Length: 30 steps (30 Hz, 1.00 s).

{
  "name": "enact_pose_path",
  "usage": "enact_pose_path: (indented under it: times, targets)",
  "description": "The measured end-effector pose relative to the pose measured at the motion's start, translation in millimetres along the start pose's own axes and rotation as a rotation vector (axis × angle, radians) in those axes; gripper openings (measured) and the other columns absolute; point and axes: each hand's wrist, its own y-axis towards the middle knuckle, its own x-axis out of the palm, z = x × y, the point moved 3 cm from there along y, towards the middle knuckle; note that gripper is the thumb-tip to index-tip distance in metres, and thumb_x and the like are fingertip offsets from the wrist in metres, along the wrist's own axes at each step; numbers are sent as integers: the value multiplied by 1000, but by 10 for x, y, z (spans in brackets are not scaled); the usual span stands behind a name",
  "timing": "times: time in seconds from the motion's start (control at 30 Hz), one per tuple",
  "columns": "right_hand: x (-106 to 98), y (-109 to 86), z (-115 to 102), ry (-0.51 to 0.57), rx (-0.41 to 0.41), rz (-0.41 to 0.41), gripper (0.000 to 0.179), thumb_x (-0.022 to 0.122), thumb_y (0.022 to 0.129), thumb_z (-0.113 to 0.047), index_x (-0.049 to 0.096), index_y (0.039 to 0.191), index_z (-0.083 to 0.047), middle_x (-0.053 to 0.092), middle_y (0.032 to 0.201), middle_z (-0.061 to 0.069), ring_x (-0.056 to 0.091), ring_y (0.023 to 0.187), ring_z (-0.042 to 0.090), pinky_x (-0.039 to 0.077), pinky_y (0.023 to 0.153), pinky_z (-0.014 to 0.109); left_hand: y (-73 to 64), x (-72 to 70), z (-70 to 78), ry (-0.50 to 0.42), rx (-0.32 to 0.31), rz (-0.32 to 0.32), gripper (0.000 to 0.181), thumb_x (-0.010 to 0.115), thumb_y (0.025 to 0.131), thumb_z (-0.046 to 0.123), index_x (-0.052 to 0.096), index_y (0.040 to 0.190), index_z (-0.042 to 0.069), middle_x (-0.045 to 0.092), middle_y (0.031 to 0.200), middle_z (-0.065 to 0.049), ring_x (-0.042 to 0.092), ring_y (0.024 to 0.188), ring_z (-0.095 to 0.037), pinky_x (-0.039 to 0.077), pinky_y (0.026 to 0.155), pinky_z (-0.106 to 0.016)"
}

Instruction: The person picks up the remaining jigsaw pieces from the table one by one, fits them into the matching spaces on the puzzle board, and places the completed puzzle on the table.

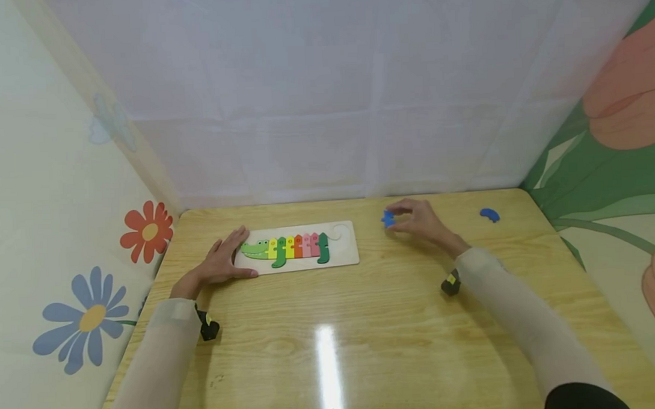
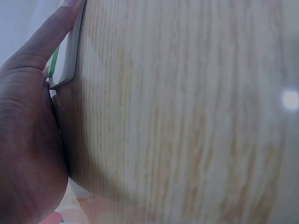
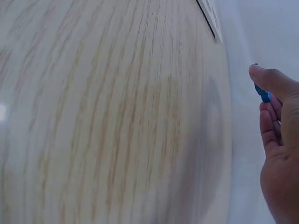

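A pale wooden crocodile puzzle board (image 1: 344, 258) lies on the table, bearing a green head piece (image 1: 255, 250) and several coloured body pieces (image 1: 298, 246). A curved tail outline shows at its right end. My left hand (image 1: 221, 259) rests against the board's left end, fingers and thumb spread straight; the left wrist view has the thumb (image 2: 39, 42) along the board's edge. To the right of the board, my right hand (image 1: 421, 221) pinches a blue puzzle piece (image 1: 387, 219) between thumb and fingers. In the right wrist view that blue piece is partly hidden by the thumb (image 3: 271, 80).
Another blue puzzle piece (image 1: 490, 214), curved, lies at the right of the wooden table (image 1: 386, 323). A white cloth wall (image 1: 325, 150) stands behind the table's back edge. Flower-patterned panels (image 1: 93, 318) rise at both sides.
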Motion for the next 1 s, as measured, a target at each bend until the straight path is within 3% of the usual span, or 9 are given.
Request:
enact_pose_path:
  times: [0.33, 1.0]
  targets:
    - [114, 43, -80, -9, -52, 1, 48, 93, 76, 2, 74, 120, 7, 75, 119, 26, 73, 108, 43, 57, 101, 53, 4, 6, -11, 5, -5, -5, 121, 85, 87, 51, 12, 169, 0, 4, 176, -24, -1, 162, -47, -5, 124, -69]
    - [310, 74, -219, -19, -95, -28, 47, 93, 75, 3, 75, 119, 6, 77, 116, 22, 75, 105, 37, 58, 99, 52, 3, 9, -24, 16, 8, 2, 122, 85, 86, 51, 12, 169, 0, 4, 176, -24, -1, 162, -47, -4, 124, -69]
